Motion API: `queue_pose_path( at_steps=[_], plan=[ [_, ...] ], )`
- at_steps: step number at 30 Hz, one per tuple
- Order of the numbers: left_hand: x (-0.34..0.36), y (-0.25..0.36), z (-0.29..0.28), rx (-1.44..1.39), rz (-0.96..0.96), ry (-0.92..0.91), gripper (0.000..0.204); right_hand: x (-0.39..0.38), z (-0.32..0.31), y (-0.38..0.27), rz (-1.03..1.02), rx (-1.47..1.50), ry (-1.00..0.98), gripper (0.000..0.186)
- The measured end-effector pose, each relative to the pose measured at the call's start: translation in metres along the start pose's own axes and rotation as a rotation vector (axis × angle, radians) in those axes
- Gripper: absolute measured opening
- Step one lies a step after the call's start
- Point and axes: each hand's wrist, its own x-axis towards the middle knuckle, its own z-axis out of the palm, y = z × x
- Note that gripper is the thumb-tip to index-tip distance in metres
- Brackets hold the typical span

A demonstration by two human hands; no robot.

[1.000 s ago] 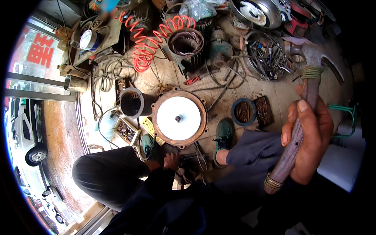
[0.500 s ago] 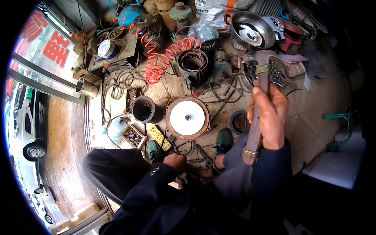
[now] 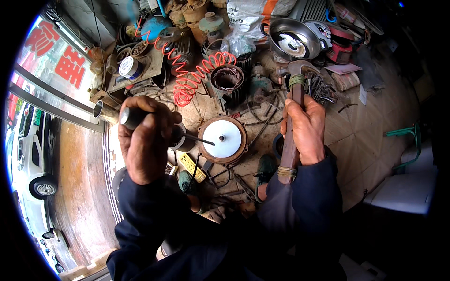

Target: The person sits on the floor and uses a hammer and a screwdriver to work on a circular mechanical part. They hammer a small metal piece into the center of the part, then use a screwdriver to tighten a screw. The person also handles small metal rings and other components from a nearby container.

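My left hand (image 3: 144, 147), raised on the left, is wrapped round a screwdriver (image 3: 132, 117) with a dark handle. Its thin shaft points right, and the tip appears over a white disc (image 3: 229, 127); I cannot tell whether it touches. The disc lies inside a rusty round motor end cover (image 3: 244, 146) on the floor, a small dark stub at its centre. On the right my right hand (image 3: 308, 129) grips a hammer (image 3: 289, 154) by its wooden handle, head up. Cord binds the handle below the head and wire its lower end. My left hand partly hides a dark motor housing (image 3: 185, 142).
A yellow power strip (image 3: 192, 167) lies near my left shoe (image 3: 186, 181). Beyond the disc stand a motor stator with windings (image 3: 228, 77) and a coiled red air hose (image 3: 184, 89). A steel pan (image 3: 294, 39) sits at the back right, and a green metal frame (image 3: 411, 145) at the right.
My left hand has risen from near my knees to the left, now showing a screwdriver in it. The right hand, still holding the hammer, has shifted slightly left and down.
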Motion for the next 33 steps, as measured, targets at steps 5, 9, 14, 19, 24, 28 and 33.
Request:
queue_pose_path(
  at_steps=[5,9,14,19,24,28,33],
  plan=[
    [0.003,-0.039,0.0,0.034,-0.012,-0.034,0.02,0.003,-0.003,0.005,-0.024,-0.017,-0.003,0.017],
    [0.001,-0.046,0.009,0.14,-0.063,-0.043,0.041,0.004,-0.002,0.009,-0.021,-0.013,-0.023,0.016],
    [0.002,-0.047,0.017,0.203,-0.062,-0.058,0.04,0.001,0.005,0.002,-0.001,-0.012,-0.002,0.013],
    [0.002,-0.046,0.02,0.187,-0.112,-0.117,0.04,0.001,0.006,0.001,0.004,-0.017,-0.007,0.013],
    [0.006,-0.051,0.018,0.201,-0.137,-0.166,0.039,0.0,0.007,0.001,0.008,-0.023,-0.016,0.013],
    [0.009,-0.053,0.017,0.202,-0.119,-0.197,0.039,0.001,0.005,0.006,0.01,-0.052,-0.022,0.017],
    [0.01,-0.051,0.018,0.178,-0.166,-0.224,0.039,0.001,0.003,0.007,-0.004,-0.052,-0.019,0.017]
  ],
)
